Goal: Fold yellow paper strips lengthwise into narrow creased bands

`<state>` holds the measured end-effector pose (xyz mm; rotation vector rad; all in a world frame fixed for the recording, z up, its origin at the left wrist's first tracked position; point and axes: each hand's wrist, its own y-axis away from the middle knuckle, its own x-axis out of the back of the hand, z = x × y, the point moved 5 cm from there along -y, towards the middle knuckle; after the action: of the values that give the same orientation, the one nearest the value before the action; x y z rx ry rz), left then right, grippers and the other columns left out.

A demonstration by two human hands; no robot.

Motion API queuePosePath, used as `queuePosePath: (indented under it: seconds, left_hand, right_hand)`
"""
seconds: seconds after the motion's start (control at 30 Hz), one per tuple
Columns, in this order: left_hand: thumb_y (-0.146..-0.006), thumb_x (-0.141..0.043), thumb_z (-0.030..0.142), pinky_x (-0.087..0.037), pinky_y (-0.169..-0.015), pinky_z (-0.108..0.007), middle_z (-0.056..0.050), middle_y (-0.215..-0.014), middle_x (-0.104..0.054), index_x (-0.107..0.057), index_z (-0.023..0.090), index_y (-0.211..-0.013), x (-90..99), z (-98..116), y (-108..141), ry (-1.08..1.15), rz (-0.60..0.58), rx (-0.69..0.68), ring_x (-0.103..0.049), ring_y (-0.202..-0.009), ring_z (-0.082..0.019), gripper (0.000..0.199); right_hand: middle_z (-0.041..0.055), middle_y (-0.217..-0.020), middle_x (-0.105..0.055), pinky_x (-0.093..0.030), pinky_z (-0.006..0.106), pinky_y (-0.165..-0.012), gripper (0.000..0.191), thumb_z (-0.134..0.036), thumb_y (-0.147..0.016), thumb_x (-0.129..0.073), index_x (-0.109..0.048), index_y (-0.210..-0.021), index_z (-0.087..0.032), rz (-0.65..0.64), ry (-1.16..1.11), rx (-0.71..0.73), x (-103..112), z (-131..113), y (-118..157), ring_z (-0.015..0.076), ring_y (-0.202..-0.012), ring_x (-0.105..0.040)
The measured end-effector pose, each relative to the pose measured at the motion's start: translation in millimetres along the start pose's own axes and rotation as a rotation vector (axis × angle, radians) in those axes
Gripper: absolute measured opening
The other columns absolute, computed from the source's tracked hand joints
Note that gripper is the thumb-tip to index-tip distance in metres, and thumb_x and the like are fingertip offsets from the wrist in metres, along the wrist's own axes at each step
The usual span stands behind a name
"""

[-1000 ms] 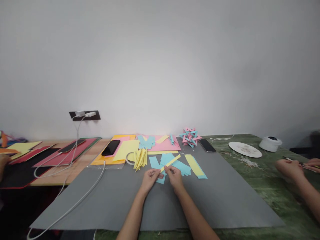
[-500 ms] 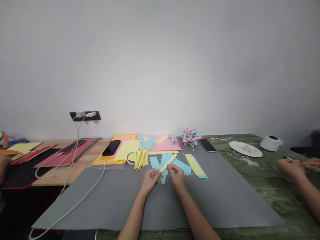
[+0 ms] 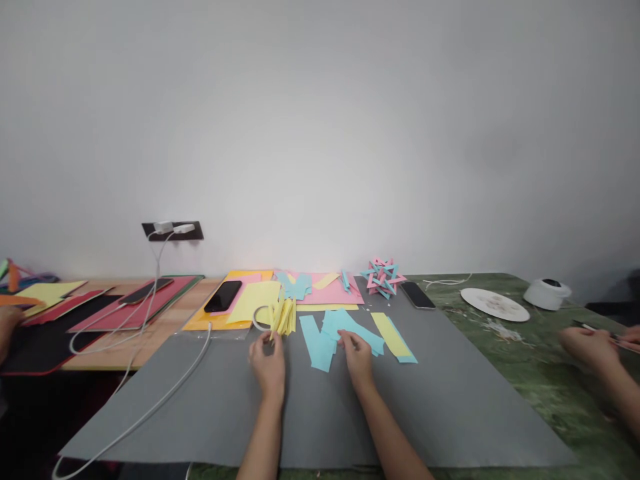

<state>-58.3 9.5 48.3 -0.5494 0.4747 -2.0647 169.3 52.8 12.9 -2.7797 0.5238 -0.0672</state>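
My left hand (image 3: 269, 365) reaches to the near end of a pile of folded yellow paper strips (image 3: 284, 316), its thumb and fingertips closed on a strip there. The strip's outline merges with the pile. My right hand (image 3: 358, 357) is pinched at the edge of several overlapping light-blue paper strips (image 3: 320, 347); whatever its fingertips hold is too small to make out. To the right of these lies a flat yellow strip (image 3: 390, 335) on top of a blue one. All of it rests on a grey mat (image 3: 440, 407).
A roll of tape (image 3: 260, 319) is beside the yellow pile. Behind are paper sheets (image 3: 260, 300), a black phone (image 3: 223, 296), a pink-and-blue paper star (image 3: 383, 277) and a second phone (image 3: 417, 295). A white cable (image 3: 175, 390) crosses the mat's left. Other people's hands (image 3: 593, 347) work at both sides.
The yellow strip held between both hands has left the middle. My left hand has moved left to the yellow pile, while my right hand stays near the blue strips.
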Motion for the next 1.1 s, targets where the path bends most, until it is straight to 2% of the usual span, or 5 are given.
queuePosePath:
  seconds: [0.17,0.3,0.73,0.9,1.1]
  left_hand:
    - [-0.066,-0.047,0.039,-0.041,-0.061,-0.030,-0.005,-0.068,-0.057,-0.056,0.014,-0.082,-3.5,-24.2,-12.6,0.013,-0.070,0.097,-0.053,-0.063,-0.018,0.031]
    - [-0.071,-0.042,0.038,-0.040,-0.065,-0.031,-0.007,-0.075,-0.058,-0.058,0.015,-0.084,-8.8,-28.2,-11.0,-0.081,-0.131,0.036,-0.053,-0.071,-0.020,0.031]
    - [-0.070,-0.044,0.029,-0.036,-0.073,-0.033,-0.006,-0.084,-0.049,-0.057,0.017,-0.085,-5.5,7.2,-4.5,-0.265,-0.092,-0.269,-0.047,-0.084,-0.021,0.023]
    - [-0.075,-0.039,0.024,-0.037,-0.074,-0.033,-0.006,-0.084,-0.052,-0.055,0.020,-0.089,-25.1,30.7,15.4,-0.216,-0.486,-0.513,-0.049,-0.084,-0.020,0.021]
    - [-0.078,-0.035,0.027,-0.036,-0.079,-0.033,-0.006,-0.101,-0.052,-0.052,0.022,-0.098,-45.1,42.7,53.0,-0.144,-0.945,-0.700,-0.048,-0.091,-0.019,0.027]
  right_hand:
    - [0.0103,-0.094,-0.054,-0.028,0.037,-0.078,0.035,-0.030,-0.066,-0.044,-0.055,-0.096,-0.016,0.350,0.573,0.127,43.4,0.3,-5.6,0.0243,-0.091,-0.044]
    - [0.0130,-0.117,-0.038,-0.020,0.040,-0.083,0.051,-0.018,-0.067,-0.039,-0.036,-0.118,-0.016,0.373,0.922,0.054,57.4,17.8,-6.7,0.0271,-0.107,-0.030]
    - [0.0106,-0.092,-0.052,-0.027,0.035,-0.069,0.041,-0.011,-0.065,-0.035,-0.051,-0.103,-0.017,0.396,0.946,-0.009,61.3,26.5,-8.4,0.0248,-0.086,-0.043]
    - [0.0130,-0.103,-0.047,-0.026,0.037,-0.072,0.048,-0.013,-0.066,-0.036,-0.042,-0.114,-0.016,0.489,1.010,-0.050,64.3,24.1,-5.1,0.0269,-0.090,-0.042]
    - [0.0124,-0.099,-0.053,-0.027,0.037,-0.073,0.047,-0.011,-0.068,-0.031,-0.042,-0.114,-0.015,0.364,0.973,-0.025,60.3,30.1,-9.4,0.0254,-0.085,-0.047]
